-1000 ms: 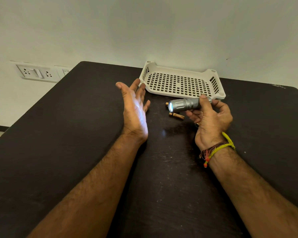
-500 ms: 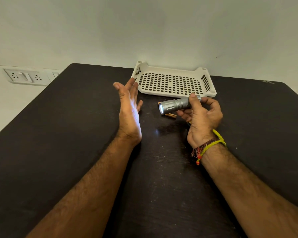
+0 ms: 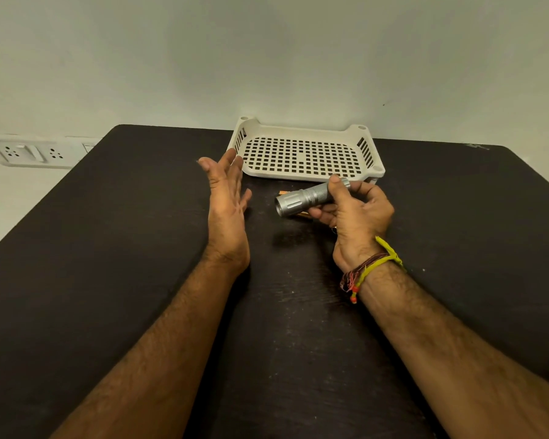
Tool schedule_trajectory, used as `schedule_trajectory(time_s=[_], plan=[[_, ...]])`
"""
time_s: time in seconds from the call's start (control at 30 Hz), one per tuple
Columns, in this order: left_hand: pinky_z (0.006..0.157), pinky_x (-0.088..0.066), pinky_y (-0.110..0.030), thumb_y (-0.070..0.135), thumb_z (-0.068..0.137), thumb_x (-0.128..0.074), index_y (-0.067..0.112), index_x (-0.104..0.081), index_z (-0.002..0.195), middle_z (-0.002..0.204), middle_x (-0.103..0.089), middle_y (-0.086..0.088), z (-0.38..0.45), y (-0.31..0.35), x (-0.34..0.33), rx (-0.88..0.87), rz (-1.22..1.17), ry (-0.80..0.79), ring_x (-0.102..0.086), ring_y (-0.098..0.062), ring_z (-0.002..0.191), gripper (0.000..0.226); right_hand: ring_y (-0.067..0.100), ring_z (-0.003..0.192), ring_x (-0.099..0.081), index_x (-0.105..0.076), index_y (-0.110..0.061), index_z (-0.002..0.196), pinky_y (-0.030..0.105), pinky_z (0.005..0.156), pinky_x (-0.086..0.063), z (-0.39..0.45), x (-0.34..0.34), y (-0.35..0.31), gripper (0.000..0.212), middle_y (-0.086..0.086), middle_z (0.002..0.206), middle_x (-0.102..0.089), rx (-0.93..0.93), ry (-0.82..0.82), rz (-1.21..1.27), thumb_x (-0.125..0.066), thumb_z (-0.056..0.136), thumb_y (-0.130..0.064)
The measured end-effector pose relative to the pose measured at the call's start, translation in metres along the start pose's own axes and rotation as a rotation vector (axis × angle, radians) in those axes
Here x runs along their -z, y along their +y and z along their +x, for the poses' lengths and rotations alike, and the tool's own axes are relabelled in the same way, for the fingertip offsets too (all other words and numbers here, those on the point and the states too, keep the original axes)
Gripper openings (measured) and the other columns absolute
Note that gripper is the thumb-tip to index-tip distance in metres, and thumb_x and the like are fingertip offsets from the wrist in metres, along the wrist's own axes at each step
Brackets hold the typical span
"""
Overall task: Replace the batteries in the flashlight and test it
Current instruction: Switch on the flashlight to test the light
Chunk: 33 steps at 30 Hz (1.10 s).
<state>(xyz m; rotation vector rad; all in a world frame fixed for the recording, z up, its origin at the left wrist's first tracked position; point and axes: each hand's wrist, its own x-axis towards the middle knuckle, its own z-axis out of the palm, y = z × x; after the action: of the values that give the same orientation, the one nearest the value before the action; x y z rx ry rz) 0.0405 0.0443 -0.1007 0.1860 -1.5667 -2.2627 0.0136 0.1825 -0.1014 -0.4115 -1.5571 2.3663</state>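
My right hand (image 3: 355,217) grips a short silver flashlight (image 3: 305,199) by its tail, thumb on the end cap, lens pointing left. The lens looks dark, with no glow. My left hand (image 3: 227,204) stands upright a little to the left of the lens, palm facing it, fingers apart and holding nothing. Gold-coloured batteries (image 3: 282,193) lie on the black table (image 3: 124,248) just behind and under the flashlight, partly hidden by it.
A white perforated plastic tray (image 3: 305,153) stands at the table's far edge against the wall, just behind both hands. A wall socket panel (image 3: 29,152) is at the left, beyond the table's edge. Threads are tied round my right wrist.
The flashlight's lens glowed and lit my left palm in the earlier frames; now it is dark. Both hands hold nearly the same pose.
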Motion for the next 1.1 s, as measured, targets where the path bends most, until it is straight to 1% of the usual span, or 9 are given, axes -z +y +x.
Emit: schedule_trajectory(time_s=[0.17, 0.33, 0.47, 0.6, 0.77, 0.83, 0.93, 1.0, 1.1], plan=[[0.122, -0.026, -0.042, 0.059, 0.102, -0.004, 0.023, -0.038, 0.152, 0.156, -0.043, 0.001, 0.000, 0.000, 0.001, 0.001, 0.012, 0.001, -0.036, -0.012, 0.146, 0.070, 0.009, 0.046, -0.067, -0.055, -0.011, 0.091, 0.024, 0.043, -0.055, 0.000, -0.001, 0.000, 0.023, 0.005, 0.072, -0.071, 0.001, 0.015, 0.030, -0.077, 0.087, -0.010], [0.122, -0.026, -0.042, 0.061, 0.101, -0.004, 0.023, -0.039, 0.151, 0.156, -0.043, 0.000, 0.001, 0.000, 0.001, 0.001, -0.003, 0.003, -0.036, -0.012, 0.146, 0.071, 0.012, 0.044, -0.066, -0.055, -0.012, 0.085, 0.025, 0.042, -0.055, 0.000, -0.001, 0.001, 0.022, 0.001, 0.060, -0.070, 0.015, 0.020, 0.003, -0.077, 0.086, -0.008], [0.123, -0.024, -0.044, 0.065, 0.099, -0.002, 0.023, -0.038, 0.151, 0.157, -0.042, -0.002, 0.003, -0.001, 0.004, 0.021, -0.056, 0.003, -0.034, -0.014, 0.147, 0.076, 0.012, 0.045, -0.066, -0.056, -0.010, 0.088, 0.025, 0.043, -0.055, 0.002, -0.002, 0.000, 0.021, 0.007, 0.071, -0.070, -0.012, 0.038, 0.016, -0.077, 0.086, -0.009], [0.125, -0.013, -0.049, 0.065, 0.097, 0.003, 0.022, -0.030, 0.156, 0.162, -0.032, -0.002, 0.006, -0.002, 0.006, 0.040, -0.114, -0.046, -0.026, -0.014, 0.151, 0.079, 0.020, 0.058, -0.070, -0.057, -0.002, 0.109, 0.026, 0.047, -0.057, 0.007, -0.001, -0.002, 0.031, 0.013, 0.083, -0.072, -0.063, 0.083, 0.109, -0.076, 0.088, -0.012], [0.126, -0.006, -0.048, 0.064, 0.097, 0.007, 0.025, -0.015, 0.160, 0.168, -0.017, 0.000, 0.004, -0.001, 0.004, 0.022, -0.119, -0.066, -0.013, -0.012, 0.154, 0.077, 0.025, 0.068, -0.073, -0.056, -0.008, 0.104, 0.029, 0.050, -0.059, 0.009, 0.000, 0.002, 0.025, 0.015, 0.090, -0.073, -0.043, 0.101, 0.121, -0.075, 0.088, -0.012], [0.126, -0.005, -0.046, 0.062, 0.098, 0.007, 0.026, -0.013, 0.159, 0.168, -0.014, 0.002, 0.002, 0.001, 0.003, 0.002, -0.114, -0.056, -0.010, -0.011, 0.154, 0.074, 0.020, 0.062, -0.072, -0.056, -0.009, 0.099, 0.030, 0.050, -0.059, 0.011, 0.000, 0.001, 0.021, 0.015, 0.088, -0.072, -0.055, 0.114, 0.147, -0.074, 0.089, -0.011], [0.123, -0.009, -0.036, 0.059, 0.100, 0.006, 0.029, -0.014, 0.158, 0.167, -0.016, 0.005, 0.001, 0.002, 0.000, -0.018, -0.175, -0.054, -0.011, -0.009, 0.154, 0.069, 0.014, 0.049, -0.067, -0.056, -0.010, 0.091, 0.029, 0.049, -0.058, 0.013, 0.002, -0.002, 0.016, 0.015, 0.082, -0.069, -0.087, 0.121, 0.210, -0.072, 0.090, -0.010], [0.119, -0.011, -0.034, 0.059, 0.100, 0.005, 0.031, -0.015, 0.158, 0.167, -0.017, 0.007, 0.001, 0.003, -0.001, -0.017, -0.211, -0.056, -0.012, -0.008, 0.154, 0.067, 0.013, 0.046, -0.066, -0.056, -0.009, 0.091, 0.029, 0.048, -0.058, 0.014, 0.003, -0.002, 0.015, 0.014, 0.080, -0.068, -0.097, 0.113, 0.230, -0.071, 0.091, -0.009], [0.121, -0.009, -0.036, 0.063, 0.098, 0.005, 0.032, -0.014, 0.158, 0.167, -0.017, 0.008, 0.001, 0.005, 0.000, 0.000, -0.237, -0.061, -0.012, -0.007, 0.153, 0.070, 0.013, 0.047, -0.066, -0.057, -0.010, 0.090, 0.029, 0.048, -0.058, 0.013, 0.003, -0.003, 0.015, 0.015, 0.082, -0.069, -0.104, 0.107, 0.218, -0.072, 0.090, -0.009]])
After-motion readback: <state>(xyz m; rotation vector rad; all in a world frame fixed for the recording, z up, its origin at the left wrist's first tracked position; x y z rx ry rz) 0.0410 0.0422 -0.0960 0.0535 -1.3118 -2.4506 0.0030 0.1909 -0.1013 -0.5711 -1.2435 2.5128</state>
